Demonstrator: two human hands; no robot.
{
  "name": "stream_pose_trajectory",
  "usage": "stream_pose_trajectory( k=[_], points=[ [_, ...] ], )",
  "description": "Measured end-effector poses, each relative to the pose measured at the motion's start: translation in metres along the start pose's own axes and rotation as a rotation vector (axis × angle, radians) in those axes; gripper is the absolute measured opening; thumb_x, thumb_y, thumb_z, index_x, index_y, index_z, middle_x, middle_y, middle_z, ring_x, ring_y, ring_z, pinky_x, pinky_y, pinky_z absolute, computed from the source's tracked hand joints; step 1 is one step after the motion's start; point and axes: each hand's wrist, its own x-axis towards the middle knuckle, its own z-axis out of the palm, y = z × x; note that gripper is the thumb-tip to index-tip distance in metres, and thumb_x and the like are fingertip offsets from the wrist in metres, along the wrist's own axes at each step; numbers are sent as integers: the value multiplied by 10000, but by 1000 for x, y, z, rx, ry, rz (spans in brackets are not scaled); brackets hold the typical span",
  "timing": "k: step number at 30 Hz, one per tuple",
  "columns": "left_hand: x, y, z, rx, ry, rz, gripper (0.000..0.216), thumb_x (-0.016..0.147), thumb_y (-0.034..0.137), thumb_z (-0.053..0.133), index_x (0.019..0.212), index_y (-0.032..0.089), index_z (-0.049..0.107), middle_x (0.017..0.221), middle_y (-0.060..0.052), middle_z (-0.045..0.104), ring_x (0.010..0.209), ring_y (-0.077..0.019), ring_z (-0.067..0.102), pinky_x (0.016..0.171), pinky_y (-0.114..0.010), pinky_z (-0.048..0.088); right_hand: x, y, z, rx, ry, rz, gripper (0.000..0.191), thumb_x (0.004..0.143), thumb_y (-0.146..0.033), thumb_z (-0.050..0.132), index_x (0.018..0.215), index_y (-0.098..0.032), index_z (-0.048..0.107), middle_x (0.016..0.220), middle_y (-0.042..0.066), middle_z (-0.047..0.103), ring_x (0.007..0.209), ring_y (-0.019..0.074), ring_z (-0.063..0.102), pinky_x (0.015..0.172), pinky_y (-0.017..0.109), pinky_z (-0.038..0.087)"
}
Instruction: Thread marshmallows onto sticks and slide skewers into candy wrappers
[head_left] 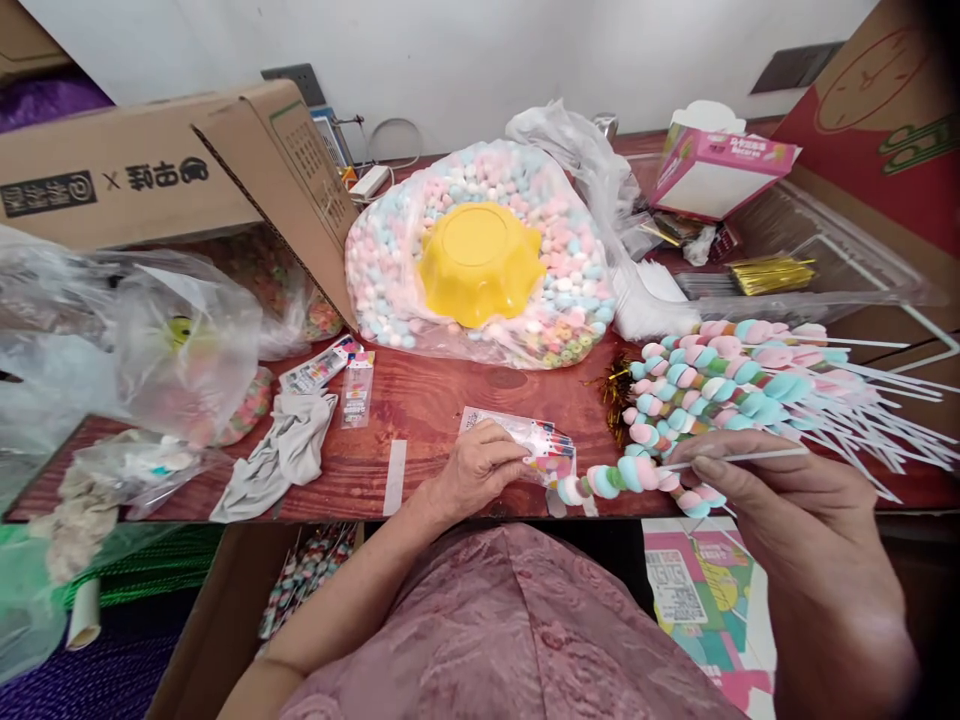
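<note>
My right hand (780,500) pinches the white stick of a marshmallow skewer (637,478), its pastel pink, blue and green candy pointing left. My left hand (476,470) is closed on a small clear printed bag (536,445) at the table's front edge, with the skewer's tip right beside the bag's mouth. Behind my right hand lies a pile of finished marshmallow skewers (735,385) with their sticks fanning to the right.
A big clear sack of pastel marshmallows (570,270) carries an upturned yellow bowl (480,260). A cardboard box (150,170) and plastic bags (150,340) fill the left. A pink carton (716,165), gold twist ties (772,272) and a grey cloth (289,450) lie around.
</note>
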Motion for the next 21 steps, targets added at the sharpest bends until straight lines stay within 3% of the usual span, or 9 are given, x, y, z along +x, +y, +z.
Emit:
stream_pose_trajectory(
  k=[3, 8, 14, 17, 21],
  points=[
    [3, -1, -1, 27, -49, 64, 226, 946, 282, 537, 934, 153, 722, 770, -69, 688, 722, -151, 592, 674, -272, 472, 2, 4, 1, -38, -16, -41, 25, 788, -226, 746, 806, -221, 761, 828, 39, 742, 762, 170, 682, 658, 276, 542],
    [2, -3, -1, 60, -64, -7, 235, 960, 246, 493, 1009, 146, 700, 821, -86, 681, 768, -165, 586, 705, -289, 475, 2, 8, -3, 12, 194, -9, 94, 715, -239, 801, 786, -204, 751, 802, 43, 735, 744, 196, 683, 680, 334, 552],
    [-8, -7, 8, -88, 4, -196, 169, 900, 255, 607, 819, 155, 716, 695, -41, 659, 675, -134, 593, 660, -257, 474, -3, 7, -18, 6, 416, 42, 147, 663, -252, 832, 751, -162, 756, 770, 81, 713, 657, 212, 668, 574, 343, 504],
    [-4, -6, 10, -219, 71, -257, 169, 868, 279, 655, 776, 154, 721, 685, -37, 672, 645, -126, 602, 633, -249, 479, -2, 7, -12, 174, 441, 15, 125, 660, -211, 818, 748, -159, 746, 754, 70, 710, 650, 202, 669, 603, 345, 513],
    [3, 0, 7, -305, 86, -297, 172, 844, 314, 689, 805, 155, 740, 721, -46, 696, 662, -126, 619, 637, -246, 483, 3, 6, 8, 293, 361, -67, 81, 670, -169, 787, 742, -177, 750, 743, 42, 719, 643, 181, 659, 650, 341, 517]
  ],
)
